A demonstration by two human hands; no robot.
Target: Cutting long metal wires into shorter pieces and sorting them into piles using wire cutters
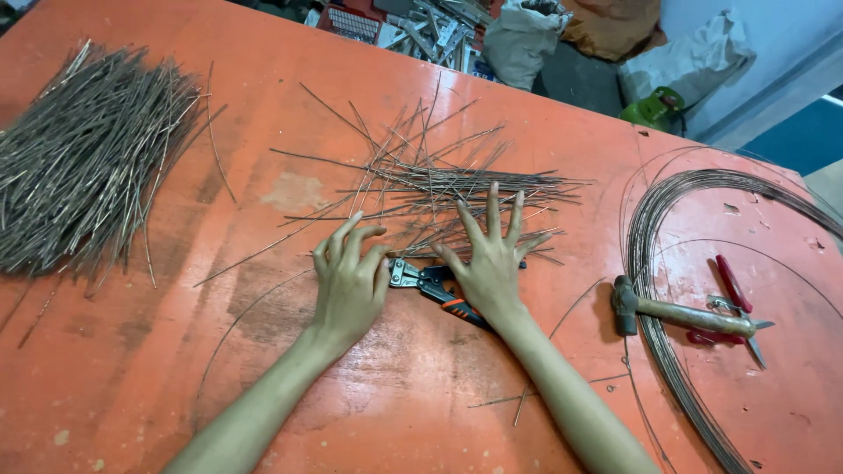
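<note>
My left hand (pixel 349 274) rests on the orange table (pixel 290 369) with fingers curled, touching the near edge of a loose pile of cut wire pieces (pixel 439 184). My right hand (pixel 492 254) lies flat with fingers spread on those wire pieces. Between and partly under the hands lies a wire cutter (pixel 430 285) with black and orange handles. Neither hand grips anything.
A large heap of cut wire pieces (pixel 83 162) lies at the far left. At the right are a coil of wire (pixel 667 263), a hammer (pixel 680 312) and red-handled pliers (pixel 733 303). Bags and clutter stand beyond the table's far edge.
</note>
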